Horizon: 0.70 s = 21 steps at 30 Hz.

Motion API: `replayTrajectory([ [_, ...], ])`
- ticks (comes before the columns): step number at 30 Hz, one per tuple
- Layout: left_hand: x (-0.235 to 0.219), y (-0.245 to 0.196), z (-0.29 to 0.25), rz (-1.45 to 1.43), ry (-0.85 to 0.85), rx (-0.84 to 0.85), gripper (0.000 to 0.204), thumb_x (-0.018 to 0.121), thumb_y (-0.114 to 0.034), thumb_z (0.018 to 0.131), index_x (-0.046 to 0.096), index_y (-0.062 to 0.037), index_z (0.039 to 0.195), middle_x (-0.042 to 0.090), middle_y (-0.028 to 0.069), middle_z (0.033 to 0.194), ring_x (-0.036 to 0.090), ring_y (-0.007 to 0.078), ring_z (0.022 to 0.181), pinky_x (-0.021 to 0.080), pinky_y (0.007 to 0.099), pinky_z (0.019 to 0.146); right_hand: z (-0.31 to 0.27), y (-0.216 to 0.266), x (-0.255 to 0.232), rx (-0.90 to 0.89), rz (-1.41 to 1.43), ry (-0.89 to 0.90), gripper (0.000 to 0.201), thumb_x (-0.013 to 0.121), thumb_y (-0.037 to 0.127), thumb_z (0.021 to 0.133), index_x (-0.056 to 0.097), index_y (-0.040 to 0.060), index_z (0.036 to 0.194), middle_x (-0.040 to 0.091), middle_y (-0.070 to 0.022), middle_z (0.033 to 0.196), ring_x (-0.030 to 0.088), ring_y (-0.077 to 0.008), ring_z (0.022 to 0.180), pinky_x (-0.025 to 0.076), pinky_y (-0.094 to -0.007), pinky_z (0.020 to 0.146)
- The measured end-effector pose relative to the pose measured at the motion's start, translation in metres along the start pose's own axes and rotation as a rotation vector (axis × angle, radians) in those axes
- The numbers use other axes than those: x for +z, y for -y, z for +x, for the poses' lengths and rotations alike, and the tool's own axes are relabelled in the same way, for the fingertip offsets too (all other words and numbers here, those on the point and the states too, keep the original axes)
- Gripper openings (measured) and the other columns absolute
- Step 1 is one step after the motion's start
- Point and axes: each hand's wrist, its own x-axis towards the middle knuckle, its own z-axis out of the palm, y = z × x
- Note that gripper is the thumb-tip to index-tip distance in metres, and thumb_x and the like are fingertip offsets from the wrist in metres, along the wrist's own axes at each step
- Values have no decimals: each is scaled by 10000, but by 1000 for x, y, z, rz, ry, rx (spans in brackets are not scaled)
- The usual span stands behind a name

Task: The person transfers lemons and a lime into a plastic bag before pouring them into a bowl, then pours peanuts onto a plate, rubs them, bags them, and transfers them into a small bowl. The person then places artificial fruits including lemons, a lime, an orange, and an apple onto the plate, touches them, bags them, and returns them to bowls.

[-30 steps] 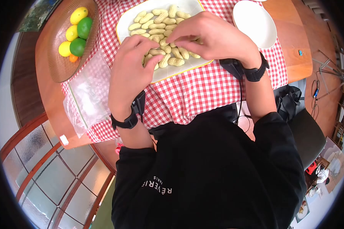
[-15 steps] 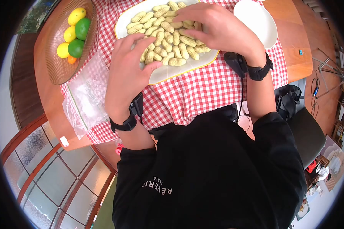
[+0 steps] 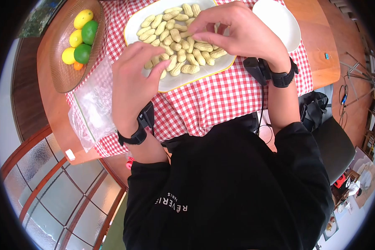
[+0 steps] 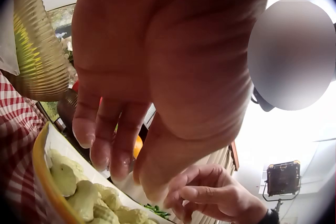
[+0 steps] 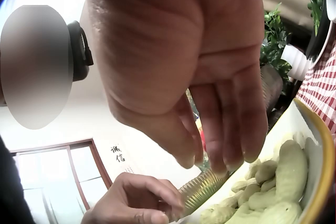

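Note:
Unshelled peanuts [image 3: 181, 56] lie in a white tray [image 3: 131, 32] with a yellow rim. Over the tray's near left part is the left hand [image 3: 133, 81], fingers bent loosely and thumb apart. The right hand [image 3: 248, 35] hovers at the tray's right side, its thumb and forefinger tips near some peanuts. Neither wrist view shows a peanut held: the left hand [image 4: 157, 66] hangs with relaxed fingers above peanuts [image 4: 84, 200], and the right hand [image 5: 173, 45] does likewise beside peanuts [image 5: 291, 171]. Whether any fingertip touches a peanut cannot be told.
A ribbed oval basket [image 3: 61, 68] with lemons [image 3: 83, 18] and limes [image 3: 89, 32] stands at the left. Clear plastic bag [image 3: 93, 104] lies nearer on the checked cloth [image 3: 221, 96]. At the right, a white plate [image 3: 278, 25] sits close to the right hand.
The hands have drawn apart, the left moving leftward and the right a little rightward since the first frame. Peanuts between them have shifted and more of them show.

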Motion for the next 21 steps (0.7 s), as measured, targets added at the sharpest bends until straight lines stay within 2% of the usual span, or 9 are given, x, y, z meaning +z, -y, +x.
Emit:
replayTrajectory([
  [2,-7,-3,-3,-10,56,0,246,864,-55,800,778,-38,1030,738,73,935,669,213,788,493,319,677,7,11,-15,210,84,309,224,705,113,950,770,-16,1121,773,-215,949,747,-306,801,595,-366,747],
  [5,-16,-10,-4,-134,229,-116,236,858,-48,804,777,-38,1026,715,64,878,643,197,750,472,314,654,-1,-9,11,142,-8,352,215,765,55,940,770,12,1151,793,-132,1007,774,-224,871,622,-333,764],
  [7,-17,-11,-4,-249,375,-136,175,806,-38,837,760,-22,1004,716,103,920,683,306,781,535,377,709,-3,-11,17,90,44,352,190,754,64,958,775,9,1139,794,-119,965,768,-195,826,613,-308,726],
  [8,-14,-9,-4,-250,376,-136,175,806,-38,837,760,-22,1004,716,103,920,683,306,781,535,377,709,-4,-11,20,36,97,353,169,742,73,976,779,5,1126,795,-106,923,763,-166,781,603,-283,688],
  [14,2,2,-5,-154,335,-66,195,764,-17,858,763,-12,1054,704,110,978,686,338,876,543,385,771,-4,-21,28,-26,-22,290,184,720,51,976,782,7,1143,796,-125,962,771,-221,813,630,-318,755],
  [16,3,3,-5,-124,175,27,261,795,14,840,773,-29,1097,737,89,1021,702,236,861,520,330,729,-4,-25,27,-57,-48,230,184,714,53,979,783,9,1144,796,-128,970,772,-227,818,634,-322,770],
  [17,2,0,-4,-126,176,28,261,795,14,840,773,-29,1097,737,89,1021,702,236,861,520,330,729,-4,-26,25,-55,-53,169,183,712,56,982,786,14,1144,795,-129,964,771,-225,818,634,-319,776],
  [19,-1,-6,-3,-145,149,-99,245,802,-22,820,768,-21,1062,704,119,996,690,328,942,544,401,842,-4,-24,20,-58,-65,81,177,715,70,983,790,21,1136,792,-138,957,766,-215,822,630,-309,787],
  [21,-1,-2,-3,-123,152,-78,269,818,-32,807,769,-28,1071,701,116,1018,683,325,969,541,404,858,-2,-13,7,68,-13,142,201,702,81,962,778,0,1129,782,-175,953,758,-255,813,614,-335,768],
])
